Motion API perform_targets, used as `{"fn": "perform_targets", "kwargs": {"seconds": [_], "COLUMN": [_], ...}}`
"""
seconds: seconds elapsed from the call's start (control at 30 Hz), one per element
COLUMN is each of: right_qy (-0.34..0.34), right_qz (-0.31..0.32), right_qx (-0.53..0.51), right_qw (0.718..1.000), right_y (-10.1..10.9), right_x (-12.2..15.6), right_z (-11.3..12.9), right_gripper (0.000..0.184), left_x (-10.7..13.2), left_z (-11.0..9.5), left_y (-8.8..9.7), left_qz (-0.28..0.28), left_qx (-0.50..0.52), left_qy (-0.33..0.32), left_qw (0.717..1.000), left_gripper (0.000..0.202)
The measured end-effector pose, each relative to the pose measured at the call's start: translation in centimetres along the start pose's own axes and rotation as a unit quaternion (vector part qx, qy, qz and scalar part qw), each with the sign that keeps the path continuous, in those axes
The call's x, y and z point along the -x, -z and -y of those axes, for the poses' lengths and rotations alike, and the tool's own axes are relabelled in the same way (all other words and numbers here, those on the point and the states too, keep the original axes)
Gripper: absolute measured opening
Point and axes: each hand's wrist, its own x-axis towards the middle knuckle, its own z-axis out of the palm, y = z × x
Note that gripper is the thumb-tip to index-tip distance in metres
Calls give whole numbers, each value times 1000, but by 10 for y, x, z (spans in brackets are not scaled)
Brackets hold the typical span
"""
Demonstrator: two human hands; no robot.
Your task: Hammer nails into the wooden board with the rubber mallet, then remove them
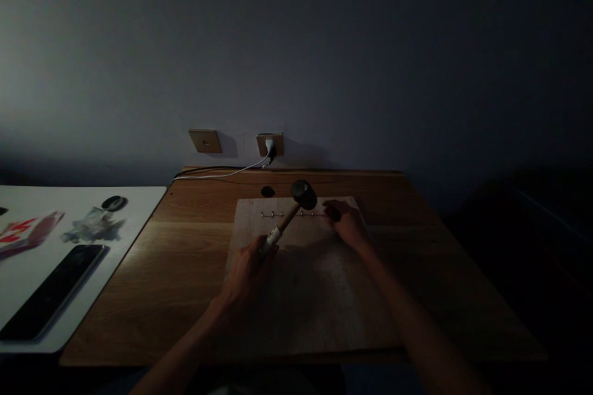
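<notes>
My left hand [248, 268] is wrapped round the handle of a mallet [304, 195], whose dark head is raised over the far part of a pale wooden board [319, 284]. A row of small shiny nails [273, 214] stands upright along the board's far side, and the mallet's handle crosses in front of part of the row. At the right end of that row is my right hand [345, 222], with thumb and fingertips pinched together close to the board. Whatever lies between those fingertips is too dark and small to make out.
The board lies on a brown wooden table [152, 284] against the wall. Two wall plates [205, 141] sit above, one with a plug and a white cable [231, 174]. To the left, a white table [139, 203] carries a phone [53, 293], a crumpled plastic bag [95, 225] and a red-and-white packet [30, 231].
</notes>
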Motion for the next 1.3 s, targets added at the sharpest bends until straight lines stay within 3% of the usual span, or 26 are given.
{"fn": "perform_targets", "kwargs": {"seconds": [0.3, 0.5, 0.57, 0.63, 0.7, 0.73, 0.8, 0.87, 1.0, 1.1, 1.17, 1.2, 1.3], "right_qy": [-5, -22, -34, -20, 54, 122, 278, 375, 442, 458, 445, 422, 256], "right_qz": [2, -47, -81, -109, -82, -21, 107, 181, 222, 238, 223, 201, 67], "right_qx": [-11, 3, 23, 53, 86, 105, 152, 183, 221, 234, 216, 197, 102], "right_qw": [1000, 999, 996, 992, 991, 987, 942, 891, 840, 824, 840, 862, 959], "right_y": [-2, 22, 31, 35, 32, 28, 16, 4, -5, 0, 5, 8, 15], "right_x": [0, 14, 25, 40, 57, 67, 84, 97, 106, 103, 98, 93, 69], "right_z": [4, -8, -7, 6, 30, 45, 74, 96, 111, 108, 98, 90, 55], "right_gripper": [30, 63, 59, 42, 25, 25, 34, 30, 17, 16, 17, 20, 29], "left_x": [-14, -31, -32, -31, -29, -28, -25, -23, -15, -10, -8, -7, -7], "left_z": [-25, -37, -37, -36, -36, -35, -33, -28, -15, -9, -9, -9, -10], "left_y": [3, -2, -5, -7, -6, -5, -2, -1, -4, -7, -8, -7, -5], "left_qz": [35, 72, 67, 48, 29, 21, 14, 16, 36, 30, 21, 18, 10], "left_qx": [-51, -147, -139, -110, -83, -73, -63, -61, -26, -2, 1, 3, 8], "left_qy": [-45, -67, -70, -71, -70, -69, -67, -60, -52, -45, -41, -39, -31], "left_qw": [997, 984, 986, 990, 994, 995, 996, 996, 998, 999, 999, 999, 999], "left_gripper": [22, 19, 18, 18, 18, 19, 18, 17, 19, 23, 26, 27, 31]}}
